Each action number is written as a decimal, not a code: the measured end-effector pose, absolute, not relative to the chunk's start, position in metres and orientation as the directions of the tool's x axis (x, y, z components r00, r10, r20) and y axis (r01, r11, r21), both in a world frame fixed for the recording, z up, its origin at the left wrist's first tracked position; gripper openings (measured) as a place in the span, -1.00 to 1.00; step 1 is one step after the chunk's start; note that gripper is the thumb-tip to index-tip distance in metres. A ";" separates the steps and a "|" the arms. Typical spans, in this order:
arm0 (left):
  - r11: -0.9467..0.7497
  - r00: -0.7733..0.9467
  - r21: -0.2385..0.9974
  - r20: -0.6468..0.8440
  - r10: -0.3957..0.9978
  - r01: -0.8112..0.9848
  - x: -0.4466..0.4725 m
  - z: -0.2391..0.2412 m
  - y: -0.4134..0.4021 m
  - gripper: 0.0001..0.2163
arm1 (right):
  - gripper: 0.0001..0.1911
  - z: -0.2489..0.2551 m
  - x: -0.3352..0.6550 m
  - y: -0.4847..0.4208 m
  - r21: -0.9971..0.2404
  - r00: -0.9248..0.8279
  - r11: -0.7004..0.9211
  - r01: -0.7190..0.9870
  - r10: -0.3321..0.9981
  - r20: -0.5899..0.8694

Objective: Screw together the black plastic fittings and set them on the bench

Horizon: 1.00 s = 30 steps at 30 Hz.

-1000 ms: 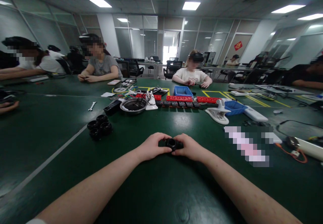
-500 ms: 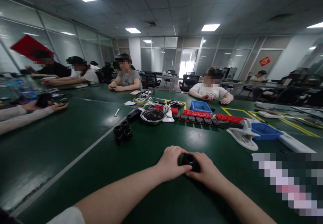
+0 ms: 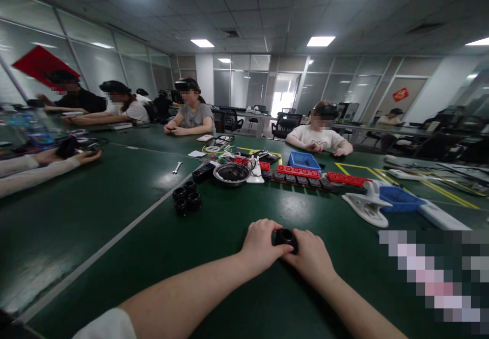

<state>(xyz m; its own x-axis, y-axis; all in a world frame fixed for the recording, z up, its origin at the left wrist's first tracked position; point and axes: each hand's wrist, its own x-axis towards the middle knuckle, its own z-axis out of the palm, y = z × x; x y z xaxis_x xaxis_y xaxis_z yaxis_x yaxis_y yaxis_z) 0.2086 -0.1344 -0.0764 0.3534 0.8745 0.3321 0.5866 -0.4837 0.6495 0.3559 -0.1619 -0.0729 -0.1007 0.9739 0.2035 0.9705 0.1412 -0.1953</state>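
Observation:
A small black ring-shaped part (image 3: pixel 286 237) rests low over the green table (image 3: pixel 114 216), pinched from both sides. My left hand (image 3: pixel 262 246) closes its fingers on the part's left side. My right hand (image 3: pixel 311 255) grips its right side, fingers curled round it. The two hands touch each other around the part, and its underside is hidden. A cluster of similar black rings (image 3: pixel 186 198) stands on the table to the left of my hands, apart from them.
Beyond my hands lie a metal bowl (image 3: pixel 231 173), red and black strips (image 3: pixel 305 176), blue bins (image 3: pixel 303 160), a white clamp-like tool (image 3: pixel 367 207) and a small wrench (image 3: pixel 176 167). Several people sit round the table; another person's hands (image 3: pixel 72 155) hold a dark object at left.
The view swung left and tilted up between one second ago and now, bringing more people at left into sight. My hands stay closed on the black part, shifting only slightly.

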 end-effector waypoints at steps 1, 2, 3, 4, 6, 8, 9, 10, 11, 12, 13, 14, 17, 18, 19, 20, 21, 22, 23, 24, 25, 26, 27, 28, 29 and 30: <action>-0.491 0.359 0.649 0.336 0.870 0.582 0.209 -0.077 -0.134 -0.66 | -0.77 -0.073 0.354 -0.163 -0.157 -0.094 0.133 0.979 0.968 0.233; -0.508 0.386 0.651 0.336 0.859 0.565 0.208 -0.076 -0.133 -0.67 | -0.75 -0.072 0.353 -0.165 -0.144 -0.103 0.142 0.979 0.963 0.250; -0.530 0.429 0.656 0.328 0.842 0.537 0.206 -0.075 -0.132 -0.67 | -0.71 -0.072 0.354 -0.165 -0.160 -0.126 0.171 0.972 0.959 0.254; -0.552 0.481 0.666 0.315 0.818 0.501 0.203 -0.073 -0.130 -0.68 | -0.66 -0.071 0.356 -0.166 -0.204 -0.163 0.216 0.955 0.955 0.247; -0.582 0.588 0.694 0.277 0.760 0.425 0.198 -0.068 -0.126 -0.68 | -0.54 -0.071 0.364 -0.165 -0.347 -0.263 0.322 0.881 0.942 0.207; -0.588 0.660 0.721 0.245 0.711 0.366 0.193 -0.064 -0.122 -0.68 | -0.53 -0.070 0.373 -0.163 -0.485 -0.361 0.385 0.785 0.921 0.146; -0.585 0.682 0.733 0.231 0.694 0.348 0.192 -0.062 -0.121 -0.67 | -0.58 -0.070 0.377 -0.162 -0.530 -0.392 0.392 0.751 0.912 0.119; -0.580 0.698 0.743 0.218 0.683 0.335 0.190 -0.061 -0.120 -0.66 | -0.64 -0.070 0.381 -0.161 -0.558 -0.410 0.391 0.732 0.907 0.098; -0.572 0.709 0.752 0.203 0.675 0.329 0.190 -0.061 -0.119 -0.65 | -0.68 -0.070 0.383 -0.160 -0.572 -0.419 0.388 0.722 0.904 0.085; -0.561 0.716 0.761 0.189 0.672 0.326 0.190 -0.061 -0.119 -0.64 | -0.69 -0.070 0.385 -0.159 -0.576 -0.423 0.388 0.720 0.903 0.080; -0.551 0.720 0.768 0.176 0.672 0.327 0.190 -0.061 -0.118 -0.64 | -0.69 -0.069 0.385 -0.159 -0.573 -0.424 0.389 0.721 0.902 0.080; -0.542 0.723 0.775 0.165 0.671 0.326 0.190 -0.061 -0.118 -0.64 | -0.68 -0.069 0.386 -0.158 -0.566 -0.424 0.393 0.725 0.902 0.083; -0.531 0.728 0.786 0.158 0.667 0.317 0.191 -0.060 -0.117 -0.65 | -0.65 -0.068 0.385 -0.157 -0.536 -0.432 0.411 0.738 0.897 0.094; -0.532 0.729 0.787 0.160 0.666 0.313 0.191 -0.060 -0.118 -0.65 | -0.65 -0.068 0.384 -0.156 -0.523 -0.430 0.412 0.746 0.898 0.094; -0.533 0.727 0.787 0.165 0.667 0.310 0.192 -0.060 -0.118 -0.65 | -0.66 -0.068 0.383 -0.156 -0.508 -0.418 0.405 0.760 0.904 0.094; -0.531 0.719 0.787 0.169 0.674 0.313 0.193 -0.061 -0.119 -0.66 | -0.66 -0.069 0.381 -0.157 -0.486 -0.396 0.390 0.783 0.913 0.095; -0.527 0.703 0.786 0.172 0.690 0.324 0.195 -0.062 -0.121 -0.66 | -0.67 -0.070 0.379 -0.158 -0.454 -0.360 0.365 0.813 0.927 0.100; -0.520 0.678 0.783 0.178 0.713 0.342 0.196 -0.063 -0.122 -0.66 | -0.66 -0.072 0.376 -0.159 -0.413 -0.311 0.330 0.849 0.944 0.113; -0.513 0.644 0.776 0.186 0.742 0.367 0.198 -0.065 -0.124 -0.67 | -0.66 -0.073 0.373 -0.161 -0.365 -0.255 0.288 0.885 0.957 0.138; -0.508 0.605 0.765 0.199 0.771 0.396 0.200 -0.067 -0.126 -0.68 | -0.66 -0.075 0.369 -0.163 -0.315 -0.202 0.247 0.916 0.965 0.169; -0.505 0.565 0.751 0.216 0.797 0.425 0.202 -0.068 -0.129 -0.69 | -0.66 -0.076 0.366 -0.165 -0.269 -0.161 0.213 0.939 0.966 0.200; -0.508 0.531 0.735 0.238 0.813 0.449 0.203 -0.069 -0.130 -0.69 | -0.65 -0.076 0.363 -0.167 -0.235 -0.134 0.188 0.954 0.965 0.228; -0.517 0.510 0.719 0.259 0.820 0.465 0.204 -0.070 -0.132 -0.70 | -0.64 -0.077 0.362 -0.168 -0.218 -0.119 0.175 0.960 0.961 0.249; -0.529 0.504 0.705 0.277 0.818 0.473 0.204 -0.070 -0.132 -0.70 | -0.62 -0.077 0.361 -0.169 -0.225 -0.124 0.184 0.957 0.958 0.259; -0.543 0.513 0.695 0.285 0.810 0.471 0.204 -0.070 -0.132 -0.70 | -0.59 -0.076 0.362 -0.170 -0.255 -0.147 0.214 0.943 0.955 0.258; -0.556 0.533 0.692 0.285 0.797 0.461 0.203 -0.069 -0.131 -0.70 | -0.55 -0.076 0.363 -0.170 -0.307 -0.181 0.255 0.917 0.951 0.251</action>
<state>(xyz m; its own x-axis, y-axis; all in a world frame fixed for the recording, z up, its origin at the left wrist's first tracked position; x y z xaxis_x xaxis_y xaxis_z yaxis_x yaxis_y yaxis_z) 0.2033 -0.1312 -0.0692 0.5329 0.7968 0.2849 0.4612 -0.5557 0.6917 0.3634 -0.1701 -0.0756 -0.1810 0.9510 0.2505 0.9168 0.2554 -0.3070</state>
